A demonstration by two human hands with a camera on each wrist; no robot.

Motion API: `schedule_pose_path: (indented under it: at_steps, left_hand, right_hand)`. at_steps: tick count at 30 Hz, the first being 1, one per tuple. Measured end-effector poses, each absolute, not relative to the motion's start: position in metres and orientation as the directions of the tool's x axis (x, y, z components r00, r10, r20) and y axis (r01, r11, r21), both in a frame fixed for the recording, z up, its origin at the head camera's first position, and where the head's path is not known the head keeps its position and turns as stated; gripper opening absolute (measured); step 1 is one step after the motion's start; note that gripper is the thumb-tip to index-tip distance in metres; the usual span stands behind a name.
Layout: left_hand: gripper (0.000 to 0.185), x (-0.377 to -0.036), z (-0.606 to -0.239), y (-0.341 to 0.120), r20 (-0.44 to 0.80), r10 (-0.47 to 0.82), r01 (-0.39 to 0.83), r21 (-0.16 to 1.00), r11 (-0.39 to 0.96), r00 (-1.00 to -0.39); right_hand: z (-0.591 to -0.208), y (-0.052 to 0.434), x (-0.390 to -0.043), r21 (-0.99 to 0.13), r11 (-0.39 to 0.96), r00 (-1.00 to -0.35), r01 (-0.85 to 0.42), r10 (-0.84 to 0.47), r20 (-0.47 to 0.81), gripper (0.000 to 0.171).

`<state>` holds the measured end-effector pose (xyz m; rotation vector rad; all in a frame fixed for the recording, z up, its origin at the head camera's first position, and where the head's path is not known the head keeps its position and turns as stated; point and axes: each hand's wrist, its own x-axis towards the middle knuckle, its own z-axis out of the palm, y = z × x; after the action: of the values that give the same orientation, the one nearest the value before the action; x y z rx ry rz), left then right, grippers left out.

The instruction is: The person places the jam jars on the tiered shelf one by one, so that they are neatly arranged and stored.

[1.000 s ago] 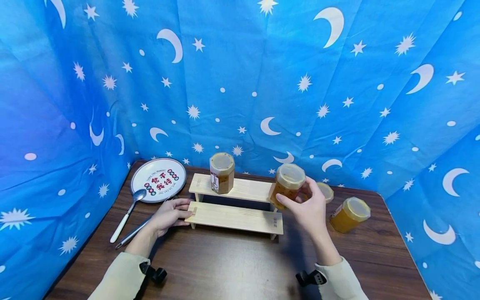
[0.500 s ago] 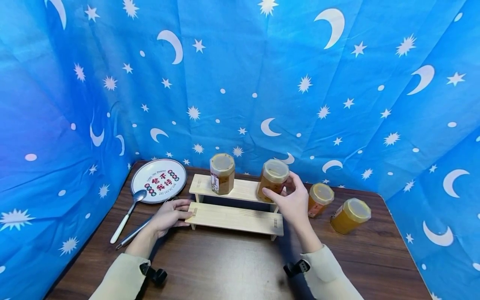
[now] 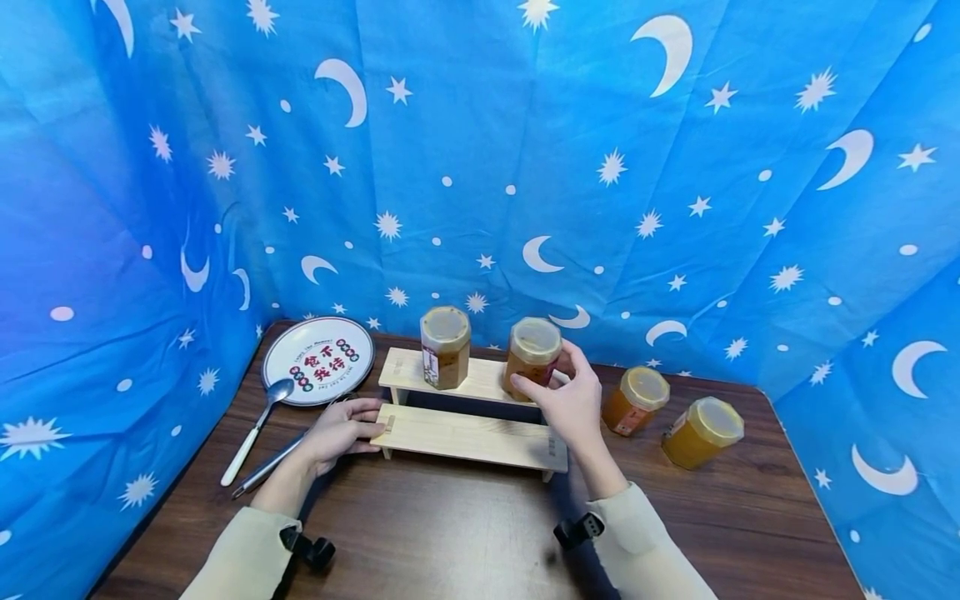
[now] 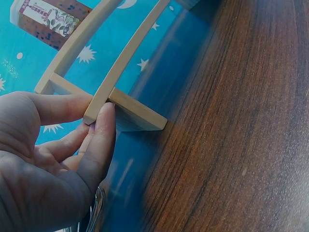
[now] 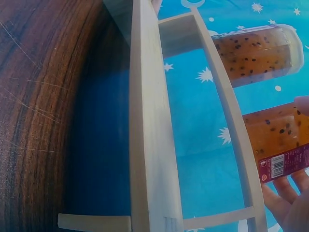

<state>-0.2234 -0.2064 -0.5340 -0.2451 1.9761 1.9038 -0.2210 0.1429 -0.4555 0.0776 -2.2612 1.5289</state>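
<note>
A two-step wooden rack point(image 3: 472, 439) stands on the table. At its left end my left hand point(image 3: 341, 435) pinches the lower step between thumb and fingers, seen closely in the left wrist view on the step's end point(image 4: 98, 107). My right hand point(image 3: 572, 402) grips a faceted jar point(image 3: 531, 360) of amber, seed-flecked preserve over the right half of the upper step. In the right wrist view the jar point(image 5: 273, 130) is upright relative to the rack, its base right at the step and a purple barcode label showing. A similar jar point(image 3: 446, 354) sits further left on that step.
Two more jars, one with a red label point(image 3: 636, 402) and one golden point(image 3: 702, 432), stand right of the rack. A printed plate point(image 3: 352, 387) lies back left, with a white-handled spoon point(image 3: 243, 454) against it. Another metal utensil point(image 3: 266, 471) lies beside my left forearm. Patterned cloth surrounds the table.
My right hand has carried its jar leftward and down over the upper step, nearer the other jar. The red-labelled jar behind it has come into view. My left hand stays put.
</note>
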Motion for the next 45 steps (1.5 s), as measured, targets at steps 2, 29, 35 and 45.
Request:
schedule_pose_path:
  at_steps: [2, 29, 35, 45]
  left_hand:
    - [0.058, -0.223, -0.533, -0.206, -0.388, 0.138, -0.383, 0.921, 0.067, -0.911]
    - [0.058, -0.224, -0.537, -0.207, -0.38, 0.145, -0.375, 0.925, 0.064, -0.914]
    - [0.057, -0.225, -0.536, -0.207, -0.388, 0.145, -0.384, 0.922, 0.056, -0.91]
    - [0.058, -0.223, -0.533, -0.207, -0.394, 0.151, -0.39, 0.919, 0.059, -0.907]
  right_hand:
    - [-0.455, 0.142, -0.22, -0.886, 0.383, -0.922, -0.261, 0.173, 0.346, 0.072]
    - [-0.423, 0.158, -0.178, -0.878, 0.303, -0.902, -0.37, 0.111, 0.418, 0.072]
    - [-0.422, 0.175, -0.168, -0.829, 0.422, -0.846, -0.368, 0.218, 0.487, 0.067]
    - [-0.431, 0.222, -0.157, -0.76, 0.506, -0.63, -0.408, 0.446, 0.636, 0.059]
